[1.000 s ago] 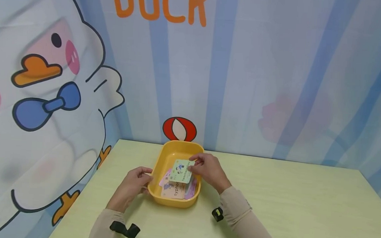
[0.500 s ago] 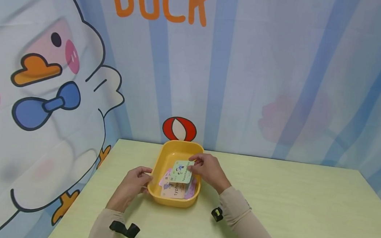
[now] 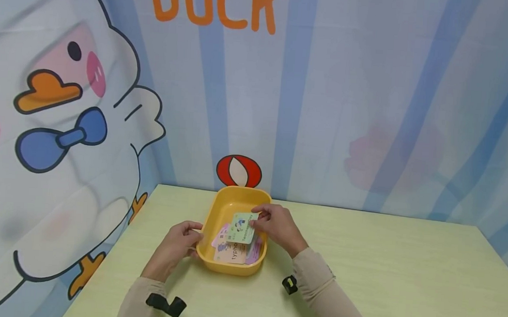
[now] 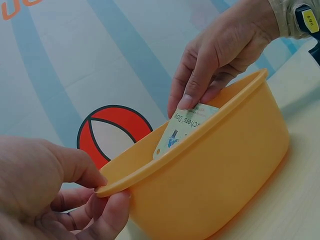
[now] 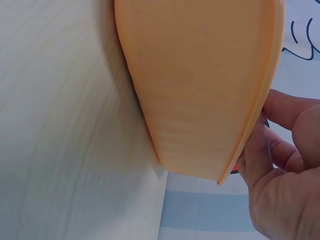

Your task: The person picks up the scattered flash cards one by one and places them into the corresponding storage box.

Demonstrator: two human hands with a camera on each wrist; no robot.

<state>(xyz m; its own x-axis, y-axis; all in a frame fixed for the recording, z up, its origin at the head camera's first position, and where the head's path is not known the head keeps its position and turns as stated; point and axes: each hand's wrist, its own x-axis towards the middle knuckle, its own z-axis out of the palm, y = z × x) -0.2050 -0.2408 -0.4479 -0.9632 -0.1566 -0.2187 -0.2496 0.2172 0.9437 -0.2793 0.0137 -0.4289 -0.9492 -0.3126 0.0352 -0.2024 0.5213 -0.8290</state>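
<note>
My left hand [image 3: 176, 247] pinches the left rim of a yellow plastic basin [image 3: 229, 269], thumb inside and fingers outside, plain in the left wrist view. Over the basin's right rim, my right hand [image 3: 281, 229] holds a light green card [image 3: 240, 230] printed "Teachers' Day" between thumb and fingers. That card is tilted inside the basin [image 4: 220, 160], above other cards. Beneath it lie a peach card [image 3: 229, 257] with partly covered lettering and purple-pink cards [image 3: 254, 253]. In the right wrist view the basin wall [image 5: 200, 85] hides the cards, and the right hand [image 5: 285, 160] is at its rim.
The basin stands on a pale yellow-green table [image 3: 382, 273], near its back edge. Behind hangs a blue striped cloth [image 3: 335, 110] with a red-and-white ball print [image 3: 239, 171]. A large duck print [image 3: 74, 176] covers the left side.
The green card shifts very slightly in my right hand, its tilt changing a little. Both hands and the basin otherwise stay in place.
</note>
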